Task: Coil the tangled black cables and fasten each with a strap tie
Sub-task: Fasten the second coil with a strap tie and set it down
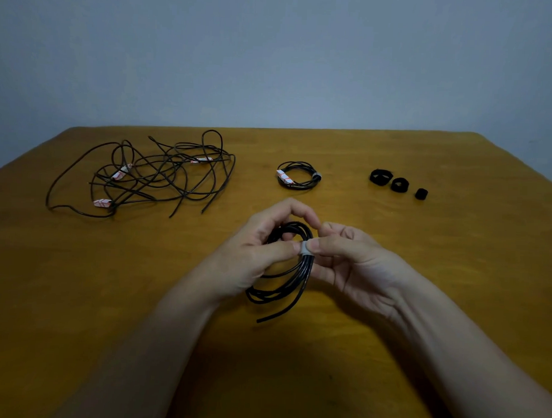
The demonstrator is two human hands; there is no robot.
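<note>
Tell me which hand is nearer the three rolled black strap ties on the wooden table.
Right. The right hand is nearer the person and left of the rolled black strap ties; the left hand is farther left, beyond the black cable coil both hold.

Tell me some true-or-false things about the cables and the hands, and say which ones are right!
1. The left hand and the right hand hold one coiled cable. True.
2. The tangled cables lie at the right of the table. False: they lie at its far left.
3. A grey strap tie goes round the coiled cable between the thumbs. True.
4. No cable is finished yet. False: one tied coil lies beyond the hands.
5. Three spare strap ties lie at the far right. True.
</note>
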